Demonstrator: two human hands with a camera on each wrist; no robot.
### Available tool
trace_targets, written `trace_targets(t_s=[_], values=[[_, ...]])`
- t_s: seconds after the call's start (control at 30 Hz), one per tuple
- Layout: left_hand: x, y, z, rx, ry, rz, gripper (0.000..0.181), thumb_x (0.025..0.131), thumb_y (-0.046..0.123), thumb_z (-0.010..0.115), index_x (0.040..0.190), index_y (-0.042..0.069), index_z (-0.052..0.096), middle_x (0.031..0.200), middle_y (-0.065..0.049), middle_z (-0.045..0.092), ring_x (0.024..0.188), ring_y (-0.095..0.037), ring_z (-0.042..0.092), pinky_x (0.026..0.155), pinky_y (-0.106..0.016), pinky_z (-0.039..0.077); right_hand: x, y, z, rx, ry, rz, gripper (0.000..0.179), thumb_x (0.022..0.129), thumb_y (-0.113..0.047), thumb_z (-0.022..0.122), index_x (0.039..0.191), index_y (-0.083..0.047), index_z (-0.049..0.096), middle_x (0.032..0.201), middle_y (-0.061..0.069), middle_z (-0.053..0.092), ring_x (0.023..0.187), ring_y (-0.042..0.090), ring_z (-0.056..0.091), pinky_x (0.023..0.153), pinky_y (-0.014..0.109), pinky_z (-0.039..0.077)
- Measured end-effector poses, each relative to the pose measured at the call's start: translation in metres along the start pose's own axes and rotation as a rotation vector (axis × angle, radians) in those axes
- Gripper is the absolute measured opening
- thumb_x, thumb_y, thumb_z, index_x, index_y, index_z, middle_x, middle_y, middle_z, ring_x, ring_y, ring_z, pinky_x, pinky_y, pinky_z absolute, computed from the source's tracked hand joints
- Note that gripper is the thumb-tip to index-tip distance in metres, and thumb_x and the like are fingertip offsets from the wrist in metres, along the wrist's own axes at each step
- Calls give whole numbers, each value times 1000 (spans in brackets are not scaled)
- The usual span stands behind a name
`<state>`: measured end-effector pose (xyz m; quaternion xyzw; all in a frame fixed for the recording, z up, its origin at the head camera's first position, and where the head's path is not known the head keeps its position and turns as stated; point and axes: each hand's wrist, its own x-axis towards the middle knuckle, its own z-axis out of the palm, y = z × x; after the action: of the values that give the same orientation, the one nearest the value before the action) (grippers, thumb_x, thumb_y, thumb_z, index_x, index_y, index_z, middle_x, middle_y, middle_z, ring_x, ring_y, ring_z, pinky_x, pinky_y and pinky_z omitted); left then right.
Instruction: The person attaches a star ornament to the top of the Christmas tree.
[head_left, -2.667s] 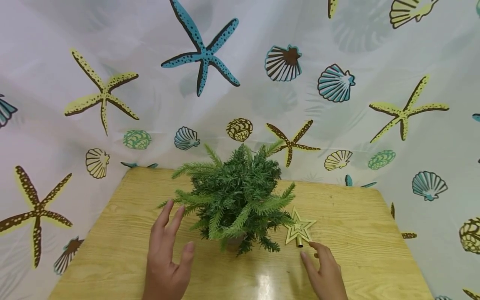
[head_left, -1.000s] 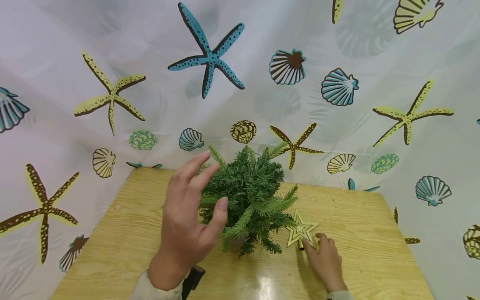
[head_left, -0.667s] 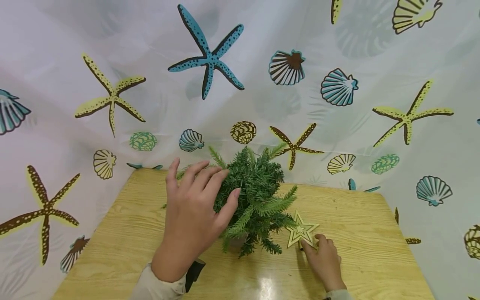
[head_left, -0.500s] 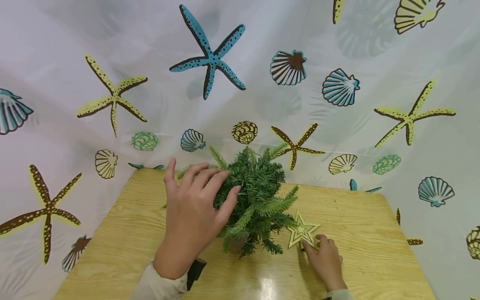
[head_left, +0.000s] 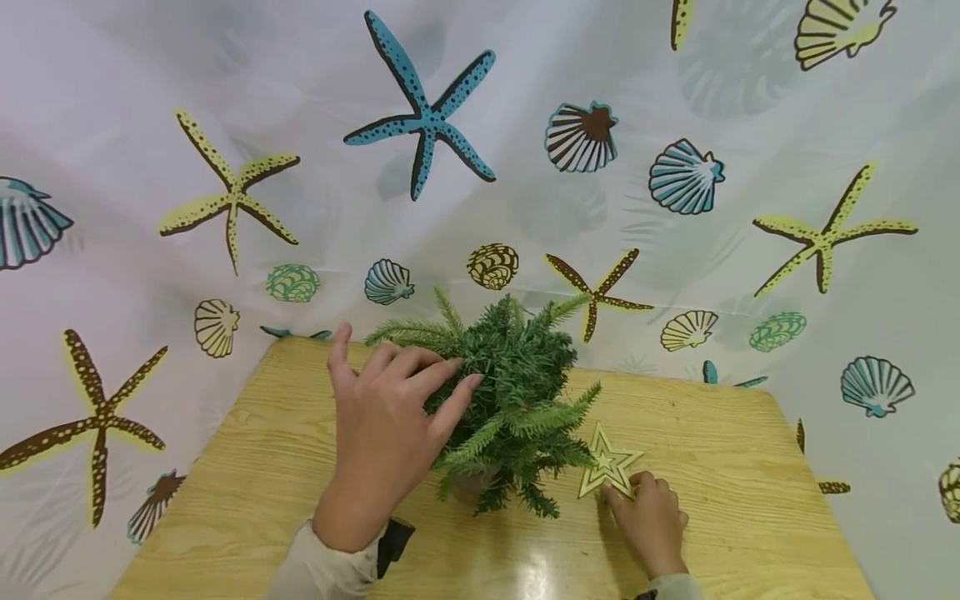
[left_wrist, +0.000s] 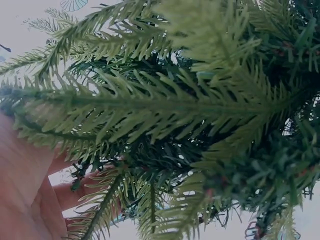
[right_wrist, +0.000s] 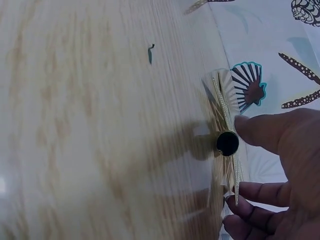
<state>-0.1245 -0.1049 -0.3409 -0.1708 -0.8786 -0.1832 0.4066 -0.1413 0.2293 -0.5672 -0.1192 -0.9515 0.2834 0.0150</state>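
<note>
A small artificial Christmas tree stands on the table, its pot mostly covered by drooping branches. My left hand grips the upper left of its foliage, thumb and bent fingers at the branches and little finger raised. Seen from the left wrist, green sprigs hide much of the fingers. To the tree's right lies a gold star topper. My right hand pinches its lower end between thumb and fingers. The right wrist view shows the star edge-on, with its round hollow socket facing the camera.
The wooden table runs back to a white curtain printed with starfish and shells. A tiny green scrap lies on the tabletop. A black strap piece sits at the left wrist by the sleeve.
My left hand has risen from beside the tree into its upper foliage, and its fingers have closed in. The tree has just shifted slightly. My right hand has moved onto the star and taken hold.
</note>
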Motion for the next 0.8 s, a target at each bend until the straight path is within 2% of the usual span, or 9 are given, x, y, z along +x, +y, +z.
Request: trace_targets(t_s=[0.13, 0.27, 0.4, 0.53, 0.63, 0.8], values=[[-1, 0, -1, 24, -21, 12, 27, 93, 41, 78, 96, 15, 85, 94, -5, 76, 88, -31, 64, 112, -70, 21, 2, -1, 2, 8, -6, 29, 57, 91, -41, 79, 118, 6, 64, 108, 22, 64, 103, 44, 58, 84, 65, 38], [-2, 1, -1, 33, -21, 17, 29, 94, 43, 75, 95, 15, 84, 94, -4, 75, 86, -29, 64, 93, -62, 35, 4, 0, 2, 47, -6, 36, 56, 87, -38, 83, 113, 8, 65, 105, 23, 65, 100, 43, 60, 84, 64, 38], [-2, 1, -1, 33, -14, 14, 33, 94, 47, 74, 96, 16, 84, 96, -4, 76, 86, -29, 63, 78, -55, 34, 5, 2, -1, 106, -36, 43, 54, 86, -39, 84, 107, 8, 68, 96, 17, 68, 89, 35, 63, 77, 55, 40], [-3, 1, -1, 28, -9, 8, 35, 93, 48, 74, 97, 16, 84, 98, -4, 75, 87, -29, 63, 76, -55, 33, 5, 4, -5, 190, -72, 63, 46, 92, -35, 79, 104, 8, 68, 93, 15, 70, 84, 30, 65, 73, 48, 45], [-4, 1, -1, 26, -5, 8, 35, 93, 49, 73, 97, 16, 84, 98, -5, 75, 88, -29, 63, 76, -55, 33, 3, 3, -8, 281, -66, 78, 32, 96, -24, 74, 99, 8, 69, 85, 11, 67, 76, 25, 62, 67, 40, 48], [-5, 0, 0, 27, -4, 6, 36, 93, 50, 73, 98, 16, 85, 98, -4, 75, 88, -29, 63, 76, -55, 33, 3, 3, -11, 368, -50, 87, 27, 99, -18, 68, 96, 9, 72, 80, 8, 66, 71, 18, 57, 62, 32, 46]])
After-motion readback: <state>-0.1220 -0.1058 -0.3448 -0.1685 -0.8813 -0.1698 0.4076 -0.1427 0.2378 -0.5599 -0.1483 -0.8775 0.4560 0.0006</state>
